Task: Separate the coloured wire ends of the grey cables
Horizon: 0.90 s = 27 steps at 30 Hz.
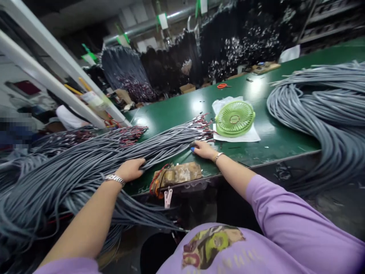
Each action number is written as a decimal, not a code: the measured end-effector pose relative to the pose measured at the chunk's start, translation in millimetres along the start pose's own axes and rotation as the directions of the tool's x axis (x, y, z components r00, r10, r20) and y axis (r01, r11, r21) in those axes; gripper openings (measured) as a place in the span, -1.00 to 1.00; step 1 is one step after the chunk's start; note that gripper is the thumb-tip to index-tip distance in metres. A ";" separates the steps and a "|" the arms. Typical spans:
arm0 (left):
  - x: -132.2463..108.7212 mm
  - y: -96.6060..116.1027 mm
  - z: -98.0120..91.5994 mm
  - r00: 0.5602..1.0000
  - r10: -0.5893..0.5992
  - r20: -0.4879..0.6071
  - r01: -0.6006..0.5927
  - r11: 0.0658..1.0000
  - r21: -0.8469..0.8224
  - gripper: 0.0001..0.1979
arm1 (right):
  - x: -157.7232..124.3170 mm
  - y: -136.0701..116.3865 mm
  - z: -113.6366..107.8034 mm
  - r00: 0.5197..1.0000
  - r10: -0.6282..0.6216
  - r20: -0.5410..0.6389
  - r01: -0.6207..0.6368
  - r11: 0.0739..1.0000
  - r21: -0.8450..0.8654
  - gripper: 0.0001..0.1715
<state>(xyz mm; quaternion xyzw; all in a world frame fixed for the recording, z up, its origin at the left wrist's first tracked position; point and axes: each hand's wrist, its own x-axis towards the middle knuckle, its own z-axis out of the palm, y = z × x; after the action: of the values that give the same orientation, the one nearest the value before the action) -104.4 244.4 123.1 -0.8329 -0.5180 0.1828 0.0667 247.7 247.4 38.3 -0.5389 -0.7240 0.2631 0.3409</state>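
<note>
A long bundle of grey cables (pixel 168 142) lies across the green table, its red and white wire ends pointing right. My left hand (pixel 131 169) is closed on the near side of this bundle, left of its middle. Near the wire ends, my right hand (pixel 203 149) has its fingers pressed together at the bundle's near edge; dark and blue coverings show on its fingertips, and what they hold, if anything, is hidden. More grey cables (pixel 57 175) are heaped at the left, under and beyond my left forearm.
A green fan (pixel 235 118) rests on white paper beyond my right hand. A taped block (pixel 182 173) with wires sits at the table's (pixel 245 154) near edge. Orange scissors (pixel 223 86) lie farther back. Thick grey cables (pixel 313 106) hang over the edge at right. A person's white sleeve (pixel 68 117) shows at left.
</note>
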 end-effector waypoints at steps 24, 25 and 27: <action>-26.3 13.0 -8.4 0.781 -0.490 -0.388 0.271 0.825 -0.496 -0.80 | 1.4 7.4 -0.3 0.999 -0.030 0.042 0.026 0.994 0.103 -0.78; -32.3 6.1 -8.7 0.726 -0.539 -0.426 0.225 0.772 -0.595 -0.81 | 1.3 7.7 -0.2 0.999 -0.033 0.040 0.028 0.994 0.104 -0.77; -43.4 -7.4 -9.7 0.629 -0.639 -0.442 0.170 0.668 -0.724 -0.82 | 1.3 8.6 0.2 0.998 -0.038 0.041 0.034 0.995 0.095 -0.75</action>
<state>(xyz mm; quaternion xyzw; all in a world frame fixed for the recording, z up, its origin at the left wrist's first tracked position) -124.3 209.9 144.5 -0.6627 -0.6720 -0.3301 0.0113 252.5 251.0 32.0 -0.5031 -0.7276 0.3025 0.3551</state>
